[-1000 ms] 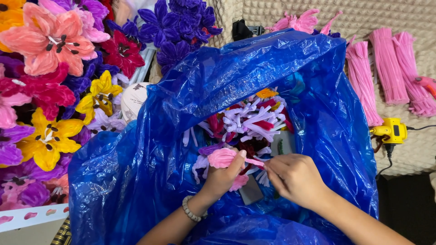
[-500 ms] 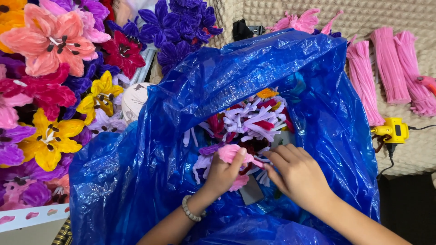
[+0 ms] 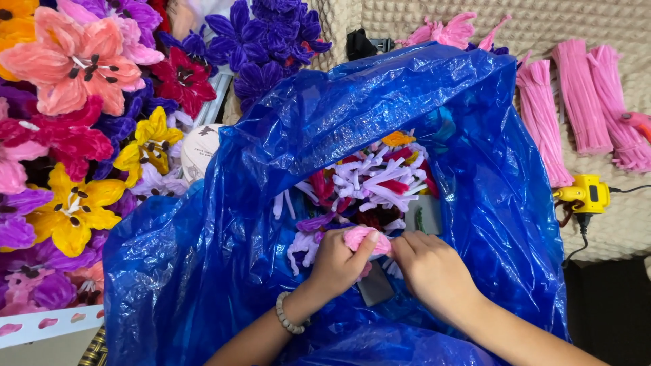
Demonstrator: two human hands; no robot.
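— What are the hands doing?

— Both are down inside the blue bag (image 3: pixel 352 115), near its front edge. The left hand (image 3: pixel 337 261) is curled around a pink tuft (image 3: pixel 359 237), thumb and fingers pinching it. There is a bead bracelet (image 3: pixel 290 318) on that wrist.

— And the right hand?

— The right hand (image 3: pixel 430 268) lies just beside it, fingers bent and pressed together, their tips touching the right end of the same tuft.

— What else is in the bag?

— A heap of stems (image 3: pixel 369 179), white, red, purple and orange, just beyond the hands. A dark card (image 3: pixel 375 290) lies under the hands, another card (image 3: pixel 422 213) a little farther right.

— Around the bag?

— On the left, a big bank of flowers (image 3: pixel 74 102), pink, yellow, red and purple. A white tub (image 3: pixel 199 146) sits between them and the bag. On the right, pink bundles (image 3: pixel 576 95) lie on a beige mat (image 3: pixel 542 20), and nearer, a yellow glue gun (image 3: pixel 586 195) with a black cord.
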